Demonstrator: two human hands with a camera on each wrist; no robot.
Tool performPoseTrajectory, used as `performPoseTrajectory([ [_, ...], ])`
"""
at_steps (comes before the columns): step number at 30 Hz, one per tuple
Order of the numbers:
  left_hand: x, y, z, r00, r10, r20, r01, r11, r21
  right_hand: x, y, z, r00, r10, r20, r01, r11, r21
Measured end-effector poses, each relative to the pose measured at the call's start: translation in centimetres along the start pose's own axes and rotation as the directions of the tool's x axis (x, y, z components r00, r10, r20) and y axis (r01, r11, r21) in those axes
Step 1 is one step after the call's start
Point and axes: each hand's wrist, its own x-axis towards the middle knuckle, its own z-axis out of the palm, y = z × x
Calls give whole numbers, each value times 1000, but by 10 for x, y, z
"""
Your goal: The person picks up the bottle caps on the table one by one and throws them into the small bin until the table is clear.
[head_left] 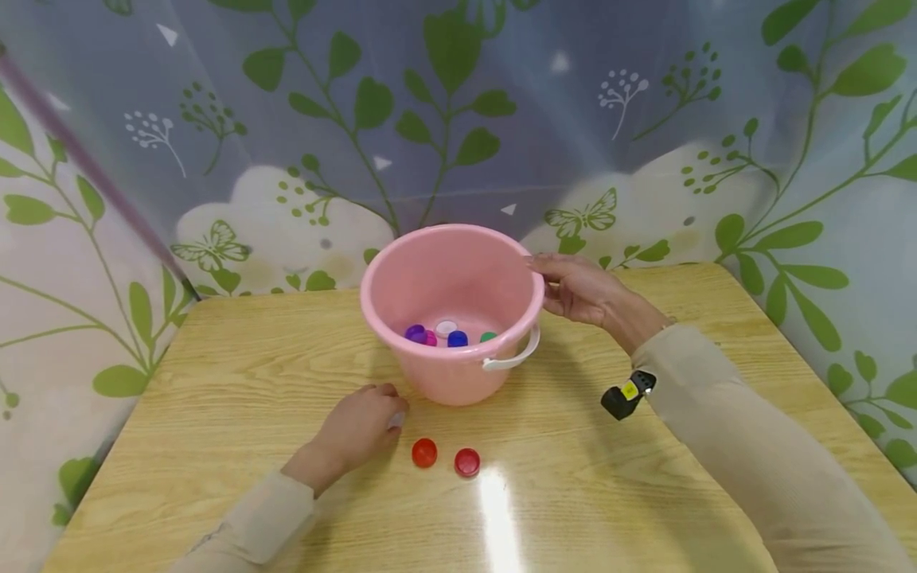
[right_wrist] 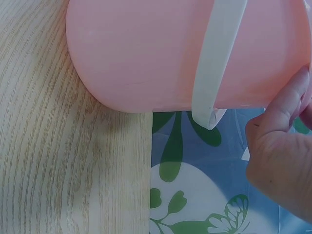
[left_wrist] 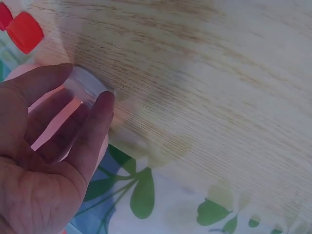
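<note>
A pink bucket [head_left: 447,378] with a white handle [head_left: 512,360] stands on the wooden table. Several bottle caps lie on its bottom, including a blue cap [head_left: 457,339], a purple cap [head_left: 415,333] and a white cap [head_left: 446,328]. My right hand [head_left: 583,293] grips the bucket's rim on the right. Just left of the bucket's base, my left hand [head_left: 358,430] pinches a whitish bottle cap [left_wrist: 88,84] between thumb and fingers, low over the tabletop. Beside that hand lie an orange-red cap [head_left: 424,453] and a darker red cap [head_left: 467,462].
The wooden table [head_left: 258,358] reaches back to a patterned curtain [head_left: 458,103] with leaves and butterflies, which also hangs at both sides. A small black device [head_left: 626,395] is worn on the right wrist.
</note>
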Motion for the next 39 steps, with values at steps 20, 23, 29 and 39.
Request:
performPoseTrajectory([
  [20, -7, -41, -98, 978, -6, -207, 4, 1000, -11, -2, 3, -6, 999, -11, -30, 11, 1000, 1],
  [23, -1, -44, -129, 955, 21, -296, -23, 1000, -2, -2, 2, -6, 999, -12, -30, 12, 1000, 4],
  [29, 14, -34, -179, 932, 82, -354, -75, 997, 34, -3, 2, -5, 1000, -9, -18, 9, 1000, 1],
  [39, 45, -9, -197, 950, 128, -286, -127, 992, 22, -2, 0, 0, 1000, -8, -24, 8, 1000, -8],
])
